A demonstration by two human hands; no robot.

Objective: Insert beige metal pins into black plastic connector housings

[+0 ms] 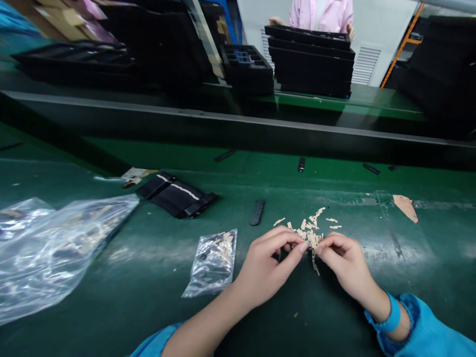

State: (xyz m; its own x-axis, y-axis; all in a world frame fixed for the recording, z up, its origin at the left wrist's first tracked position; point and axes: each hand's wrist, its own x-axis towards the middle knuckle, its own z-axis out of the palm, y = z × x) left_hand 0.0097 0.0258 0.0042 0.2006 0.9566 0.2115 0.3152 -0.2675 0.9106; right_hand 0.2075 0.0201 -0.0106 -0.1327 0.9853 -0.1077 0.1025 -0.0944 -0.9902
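Both my hands meet over a loose pile of small flat beige pieces (307, 224) on the green work surface. My left hand (273, 255) is closed in a pinch, thumb against fingertips, at the pile's left side. From the right, my right hand (344, 258) pinches too, its fingertips at the near edge of the pile. Whatever lies between the fingertips is too small to make out. A small clear plastic bag (211, 260) with more beige pieces lies left of my left hand. Just beyond that hand rests a flat black part (257, 212).
A large clear bag (67, 248) lies at the left, near a black pouch-like bundle (174, 194). A torn brown scrap (406, 208) is at the right. A long raised ledge (238, 124) crosses behind. Beyond stand stacked black trays (312, 64) and a person in pink (322, 15).
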